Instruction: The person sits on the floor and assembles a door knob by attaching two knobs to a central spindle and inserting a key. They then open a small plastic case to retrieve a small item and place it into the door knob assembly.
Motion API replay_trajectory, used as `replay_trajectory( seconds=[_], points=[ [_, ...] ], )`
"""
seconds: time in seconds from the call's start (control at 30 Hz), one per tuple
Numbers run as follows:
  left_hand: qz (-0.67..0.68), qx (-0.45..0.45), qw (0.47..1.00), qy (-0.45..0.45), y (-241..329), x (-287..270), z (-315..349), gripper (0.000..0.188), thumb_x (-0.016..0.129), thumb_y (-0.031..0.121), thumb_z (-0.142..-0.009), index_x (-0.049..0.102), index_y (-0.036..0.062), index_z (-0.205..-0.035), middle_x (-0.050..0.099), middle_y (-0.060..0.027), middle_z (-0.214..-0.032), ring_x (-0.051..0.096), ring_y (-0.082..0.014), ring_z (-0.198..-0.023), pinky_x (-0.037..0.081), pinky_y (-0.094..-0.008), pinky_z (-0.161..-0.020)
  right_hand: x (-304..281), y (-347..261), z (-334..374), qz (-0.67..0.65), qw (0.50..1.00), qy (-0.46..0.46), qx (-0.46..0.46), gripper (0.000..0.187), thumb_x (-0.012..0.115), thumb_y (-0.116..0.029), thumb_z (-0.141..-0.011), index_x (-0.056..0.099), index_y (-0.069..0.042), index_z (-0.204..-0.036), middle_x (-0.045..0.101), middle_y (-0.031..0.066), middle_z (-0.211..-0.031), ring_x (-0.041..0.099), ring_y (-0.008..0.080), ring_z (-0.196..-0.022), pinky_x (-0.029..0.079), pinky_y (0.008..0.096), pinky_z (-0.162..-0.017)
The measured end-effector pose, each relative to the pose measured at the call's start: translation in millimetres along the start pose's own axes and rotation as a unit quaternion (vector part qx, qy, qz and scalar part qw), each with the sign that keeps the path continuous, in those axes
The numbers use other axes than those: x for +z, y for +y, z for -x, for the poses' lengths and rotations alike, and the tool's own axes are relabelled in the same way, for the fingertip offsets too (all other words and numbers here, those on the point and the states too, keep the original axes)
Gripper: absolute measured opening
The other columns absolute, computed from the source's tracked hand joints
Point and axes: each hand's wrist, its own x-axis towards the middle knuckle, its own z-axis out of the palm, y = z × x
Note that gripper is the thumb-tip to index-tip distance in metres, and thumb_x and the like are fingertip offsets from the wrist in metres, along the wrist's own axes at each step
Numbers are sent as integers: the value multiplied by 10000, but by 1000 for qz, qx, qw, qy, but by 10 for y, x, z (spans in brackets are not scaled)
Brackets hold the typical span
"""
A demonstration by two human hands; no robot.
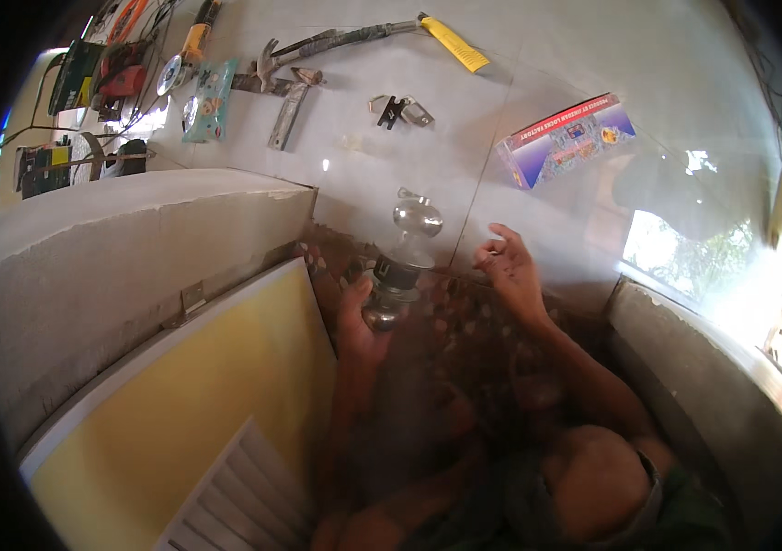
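Note:
My left hand (pixel 356 317) grips a silver door knob lock (pixel 397 273) at its lower end. The lock has a round shiny knob at each end and a dark band in its middle, and it stands tilted above the brown speckled threshold. To its right and apart from it, my right hand (pixel 509 268) is raised with the fingers curled toward the thumb. Something small may be between those fingertips, but I cannot make it out. Beyond the lock, small metal latch parts (pixel 400 112) lie on the pale tiled floor.
A colourful box (pixel 567 140) lies at the right. Far left are a claw hammer (pixel 290 115), a pry tool (pixel 336 41), a yellow tube (pixel 453 43), an angle grinder (pixel 191 57) and cables. A yellow door (pixel 216 386) stands at near left, between low walls (pixel 152 230).

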Motion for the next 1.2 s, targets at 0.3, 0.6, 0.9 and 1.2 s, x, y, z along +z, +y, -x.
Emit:
replay_trajectory(
  seconds=[0.3,0.6,0.9,1.2],
  points=[
    [81,-34,996,3,-39,181,22,420,533,363,-967,603,-11,-1145,696,-146,-971,672,-234,-755,548,-319,-623,409,-455,184,-146,980,-131,15,895,680,-490,-936,214,-20,-1538,536,107,-1278,594,171,-1055,502,305,-825],
    [-120,-14,992,27,185,200,-177,319,663,300,-900,653,-1,-1004,681,-108,-875,645,-186,-709,532,-301,-618,96,-314,-22,-26,997,48,47,545,511,-381,-1039,414,-42,-1454,582,87,-1188,596,159,-1045,482,326,-806],
    [-402,1,915,-38,523,439,-745,409,814,270,-750,709,4,-1042,708,-55,-906,622,-111,-818,502,-279,-693,-149,-288,-455,64,996,59,-13,501,548,-300,-1018,448,-63,-1448,621,65,-1126,663,166,-905,493,324,-759],
    [-376,55,914,-139,426,327,-1001,565,864,247,-713,689,-36,-1170,734,-85,-995,659,-143,-922,534,-309,-827,-294,-799,-665,223,908,223,-277,196,681,-42,-902,660,-31,-1096,680,116,-909,660,181,-775,518,302,-681]
  ],
)
